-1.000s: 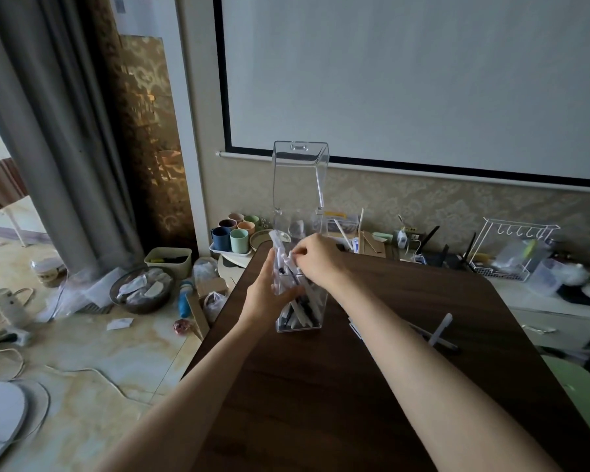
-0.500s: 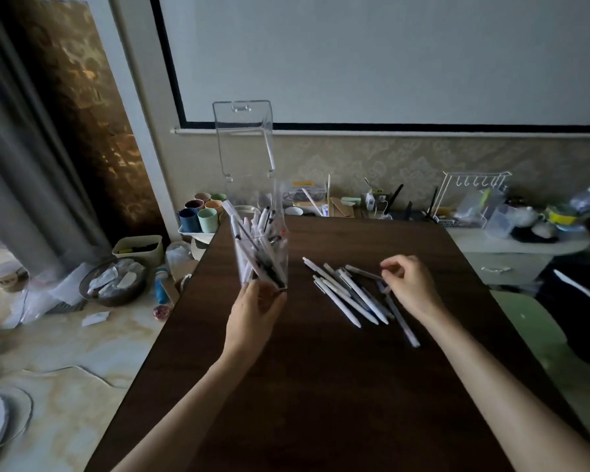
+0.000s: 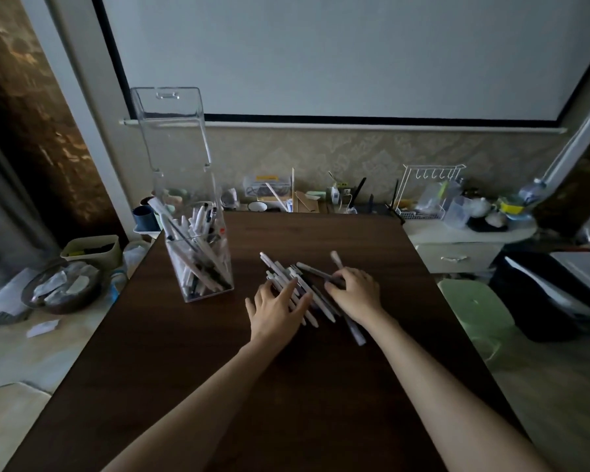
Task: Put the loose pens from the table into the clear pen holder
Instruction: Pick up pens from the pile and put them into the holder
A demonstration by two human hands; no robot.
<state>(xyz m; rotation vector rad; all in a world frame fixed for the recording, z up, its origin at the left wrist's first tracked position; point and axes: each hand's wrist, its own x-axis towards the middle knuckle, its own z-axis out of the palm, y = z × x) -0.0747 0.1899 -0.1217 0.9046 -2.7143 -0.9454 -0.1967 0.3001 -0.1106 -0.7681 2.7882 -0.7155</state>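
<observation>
The clear pen holder (image 3: 215,277) stands upright on the dark wooden table (image 3: 286,386), left of centre, its tall lid flipped up. Several white and dark pens lean inside it. To its right lies a pile of loose pens (image 3: 298,287), mostly white. My left hand (image 3: 275,310) rests flat on the pile's left side, fingers spread over the pens. My right hand (image 3: 353,292) presses on the pile's right side, fingers curled around some dark pens. One pen (image 3: 356,333) sticks out below the right wrist.
The back ledge holds cups (image 3: 145,216), small boxes, cables and a white wire rack (image 3: 426,192). Left of the table, on the floor, are a bowl (image 3: 60,287) and a green bin (image 3: 92,248). A green stool (image 3: 474,311) stands at the right.
My left hand let go of the pen holder, which now stands alone, and moved right onto the loose pens. My right hand stays on the pile, now bunched closer together.
</observation>
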